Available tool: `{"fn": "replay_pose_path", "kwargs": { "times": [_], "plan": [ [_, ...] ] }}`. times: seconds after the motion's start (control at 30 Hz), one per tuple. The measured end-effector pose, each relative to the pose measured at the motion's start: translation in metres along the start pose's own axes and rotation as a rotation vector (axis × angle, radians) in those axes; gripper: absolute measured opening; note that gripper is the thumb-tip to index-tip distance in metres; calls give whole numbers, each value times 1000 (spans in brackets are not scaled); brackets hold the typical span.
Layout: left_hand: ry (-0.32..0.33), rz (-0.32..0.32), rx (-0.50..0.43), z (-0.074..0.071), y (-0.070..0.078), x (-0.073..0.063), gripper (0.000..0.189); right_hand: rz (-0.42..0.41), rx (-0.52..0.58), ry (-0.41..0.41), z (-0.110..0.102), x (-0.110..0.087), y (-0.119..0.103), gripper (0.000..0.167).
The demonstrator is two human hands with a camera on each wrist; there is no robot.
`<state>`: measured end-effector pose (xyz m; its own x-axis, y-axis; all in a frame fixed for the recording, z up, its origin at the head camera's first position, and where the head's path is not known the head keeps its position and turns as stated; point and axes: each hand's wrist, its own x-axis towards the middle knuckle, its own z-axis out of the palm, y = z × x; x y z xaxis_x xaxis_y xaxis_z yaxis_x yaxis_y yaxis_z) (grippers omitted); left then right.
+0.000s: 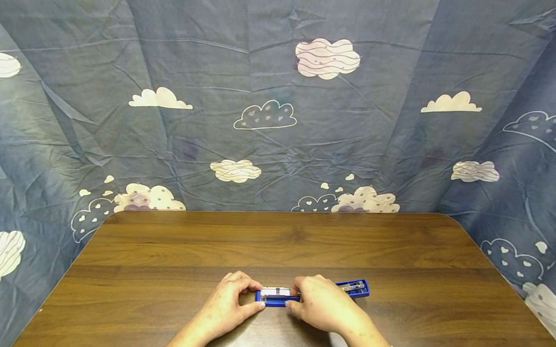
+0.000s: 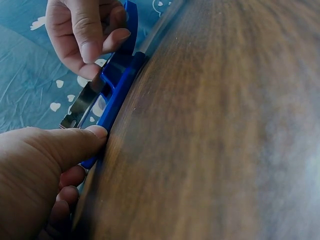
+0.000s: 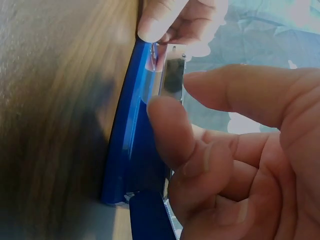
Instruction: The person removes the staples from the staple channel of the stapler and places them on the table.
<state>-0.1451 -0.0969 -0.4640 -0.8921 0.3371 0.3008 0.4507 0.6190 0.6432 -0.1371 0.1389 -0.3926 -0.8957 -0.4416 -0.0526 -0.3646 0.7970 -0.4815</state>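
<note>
On the worktop's near side (image 1: pixel 159 272), my left hand (image 1: pixel 226 303) is pinching the stapler (image 1: pixel 278 302) by its left end; I can't tell if my right hand (image 1: pixel 322 301) is gripping. I'm expecting light, stiff handling, safest by the base (image 2: pixel 119 100).

blue stapler (image 1: pixel 276 302) partly behind right fingers (image 1: pixel 307 286)

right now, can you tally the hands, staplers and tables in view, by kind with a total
Hands: 2, the left hand and the right hand
Staplers: 1, the blue stapler
Tables: 1, the wooden table
Total: 4
</note>
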Motion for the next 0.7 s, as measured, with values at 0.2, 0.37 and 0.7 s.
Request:
{"fn": "replay_pose_path", "kwargs": {
  "times": [0.2,0.37,0.7],
  "plan": [
    [9,6,-4,0,0,-1,26,-3,16,-2,2,2,0,17],
    [7,3,-9,0,0,-1,25,-14,62,-14,5,4,0,16],
    [-2,-1,-4,0,0,-1,26,-16,82,-11,8,3,-3,14]
  ]
}}
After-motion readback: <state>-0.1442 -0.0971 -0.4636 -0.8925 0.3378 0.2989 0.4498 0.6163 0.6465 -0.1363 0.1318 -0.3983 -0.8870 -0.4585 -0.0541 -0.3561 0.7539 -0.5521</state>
